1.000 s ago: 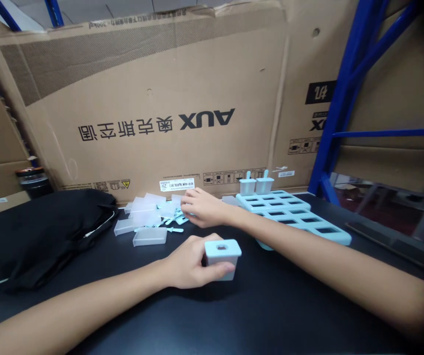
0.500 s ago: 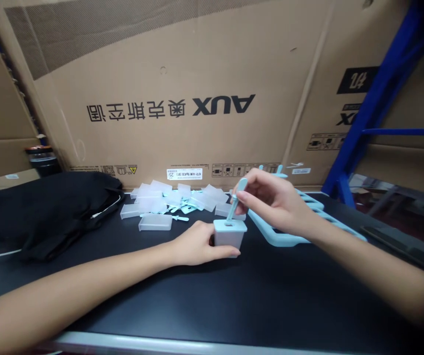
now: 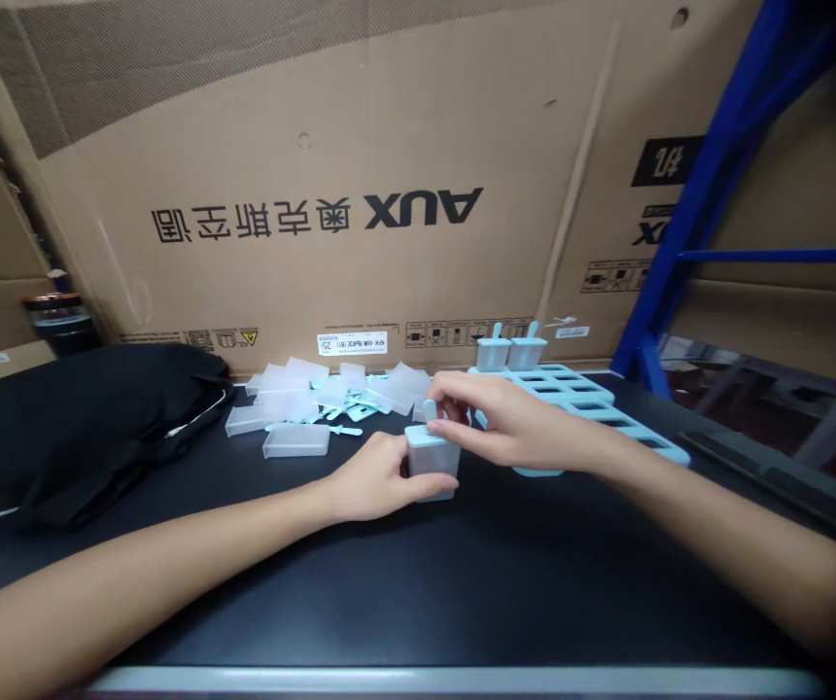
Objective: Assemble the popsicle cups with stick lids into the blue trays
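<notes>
My left hand is wrapped round a clear popsicle mold, which stands upright on the black table with a light-blue lid on top. Rising from the lid's slot is a light-blue popsicle stick. The fingertips of my right hand are closed at the stick, over the right part of the lid. Behind the hands lies a pile of clear mold cups mixed with light-blue sticks and lids. One loose cup rests in front of the pile.
At the right, a light-blue rack with slots holds two lidded molds at its far end. A black cloth bag lies at left, with a dark jar behind. A large cardboard box stands along the back, beside a blue post.
My right hand has come down to the lid, and the stick now sits much lower in its slot. My left hand still holds the mold. The view has shifted slightly.
</notes>
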### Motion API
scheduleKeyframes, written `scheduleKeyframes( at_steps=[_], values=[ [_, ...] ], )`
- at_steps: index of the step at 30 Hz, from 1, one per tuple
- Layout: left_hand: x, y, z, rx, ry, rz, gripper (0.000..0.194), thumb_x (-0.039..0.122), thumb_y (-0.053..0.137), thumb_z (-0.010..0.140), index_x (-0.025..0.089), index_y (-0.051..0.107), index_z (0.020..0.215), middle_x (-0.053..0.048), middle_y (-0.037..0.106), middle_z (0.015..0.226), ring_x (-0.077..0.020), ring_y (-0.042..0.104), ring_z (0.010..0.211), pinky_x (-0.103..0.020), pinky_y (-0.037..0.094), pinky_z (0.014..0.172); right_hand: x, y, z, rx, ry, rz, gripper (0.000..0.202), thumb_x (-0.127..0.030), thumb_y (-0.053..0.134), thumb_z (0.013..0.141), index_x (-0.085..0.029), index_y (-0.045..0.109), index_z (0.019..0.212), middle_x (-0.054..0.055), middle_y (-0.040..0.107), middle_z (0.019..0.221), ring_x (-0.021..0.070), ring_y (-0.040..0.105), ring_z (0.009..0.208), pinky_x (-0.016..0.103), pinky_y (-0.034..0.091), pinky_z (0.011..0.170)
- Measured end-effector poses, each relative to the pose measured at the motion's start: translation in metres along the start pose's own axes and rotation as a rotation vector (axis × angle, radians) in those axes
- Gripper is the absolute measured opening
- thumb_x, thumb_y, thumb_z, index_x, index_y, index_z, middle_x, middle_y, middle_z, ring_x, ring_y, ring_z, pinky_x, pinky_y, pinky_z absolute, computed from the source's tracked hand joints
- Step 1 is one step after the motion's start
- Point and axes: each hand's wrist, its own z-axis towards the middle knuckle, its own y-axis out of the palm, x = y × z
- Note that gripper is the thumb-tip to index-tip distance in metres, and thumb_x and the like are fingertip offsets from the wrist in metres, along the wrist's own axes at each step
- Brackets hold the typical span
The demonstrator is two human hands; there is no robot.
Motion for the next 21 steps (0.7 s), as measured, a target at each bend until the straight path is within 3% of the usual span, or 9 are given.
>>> scheduleKeyframes(
  at_steps=[5, 9, 12, 14, 16, 18, 21],
  values=[
    [-0.002, 0.0, 0.001, 0.216, -0.069, -0.016, 0.036, 0.048, 0.053, 0.087, 0.014, 0.057, 0.076, 0.004, 0.047, 0.058, -0.0095, 0.04, 0.054, -0.022, 0.033, 0.052, -0.008, 0.029, -0.003, 0.247, 0.144, -0.164, 0.037, -0.047, 0.049, 0.089, -0.019, 0.043, 0.111, 0.005, 0.061, 0.084, 0.016, 0.056, 0.067, 0.027, 0.038, 0.059],
    [-0.003, -0.001, 0.001, 0.249, -0.018, -0.027, 0.024, 0.036, 0.055, 0.086, 0.015, 0.054, 0.074, 0.001, 0.057, 0.064, -0.0135, 0.053, 0.061, -0.024, 0.042, 0.06, -0.019, 0.053, -0.003, 0.149, 0.204, -0.271, 0.042, -0.057, 0.049, 0.084, -0.019, 0.042, 0.101, 0.006, 0.06, 0.081, 0.02, 0.056, 0.064, 0.028, 0.034, 0.053],
    [-0.003, 0.0, 0.001, 0.241, -0.066, -0.09, 0.023, 0.037, 0.059, 0.084, 0.017, 0.052, 0.09, 0.0, 0.063, 0.073, -0.0146, 0.058, 0.059, -0.026, 0.045, 0.058, -0.01, 0.044, 0.005, 0.121, 0.272, -0.26, 0.032, -0.05, 0.043, 0.088, -0.02, 0.041, 0.098, 0.006, 0.061, 0.08, 0.02, 0.057, 0.065, 0.028, 0.034, 0.052],
    [-0.002, 0.001, 0.0, 0.244, -0.066, -0.146, 0.033, 0.043, 0.058, 0.085, 0.018, 0.048, 0.104, -0.003, 0.066, 0.09, -0.0128, 0.059, 0.06, -0.027, 0.047, 0.06, 0.012, 0.02, 0.009, 0.199, 0.365, -0.274, 0.033, -0.048, 0.042, 0.088, -0.019, 0.042, 0.102, 0.007, 0.061, 0.082, 0.0213, 0.058, 0.068, 0.029, 0.037, 0.054],
    [-0.001, 0.001, -0.001, 0.224, -0.051, -0.128, 0.032, 0.046, 0.053, 0.089, 0.019, 0.049, 0.104, -0.003, 0.065, 0.097, -0.0116, 0.059, 0.062, -0.026, 0.047, 0.062, 0.049, -0.011, 0.003, 0.356, 0.5, -0.36, 0.038, -0.047, 0.044, 0.086, -0.016, 0.042, 0.108, 0.012, 0.062, 0.089, 0.0251, 0.06, 0.076, 0.032, 0.041, 0.062],
    [0.0, 0.002, -0.001, 0.175, -0.044, -0.035, 0.027, 0.045, 0.048, 0.091, 0.018, 0.054, 0.094, -0.001, 0.064, 0.086, -0.0124, 0.058, 0.064, -0.025, 0.044, 0.059, 0.097, -0.041, -0.013, 0.451, 0.661, -0.496, 0.044, -0.048, 0.045, 0.085, -0.014, 0.043, 0.113, 0.019, 0.061, 0.102, 0.0316, 0.061, 0.087, 0.038, 0.043, 0.07],
    [0.001, 0.002, -0.002, 0.098, -0.008, 0.132, 0.021, 0.036, 0.048, 0.091, 0.019, 0.058, 0.084, 0.0, 0.062, 0.074, -0.0139, 0.057, 0.067, -0.024, 0.041, 0.059, 0.167, -0.065, -0.052, 0.459, 0.862, -0.513, 0.053, -0.049, 0.044, 0.084, -0.007, 0.044, 0.116, 0.029, 0.06, 0.099, 0.0389, 0.06, 0.088, 0.045, 0.043, 0.071]
  ],
)
